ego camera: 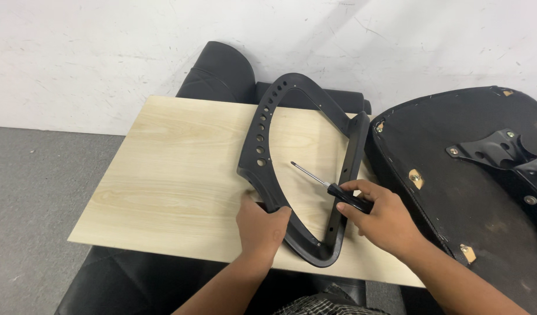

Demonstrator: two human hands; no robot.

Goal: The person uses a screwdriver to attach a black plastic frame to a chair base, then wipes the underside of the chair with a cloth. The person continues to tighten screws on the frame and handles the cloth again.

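Gripping screwdriver (330,186), fingers (362,188) curled tight.

This looks like a makeshift furniture-assembly spot in a plain room, not a fitted workshop. A pale wooden board (181,175) serves as the tabletop, laid across black padded chair parts (219,70). Behind the board rises a scuffed white wall (105,52); left of it lies grey carpet (29,210), and right of it an upturned chair seat (473,175) shows its metal bracket.
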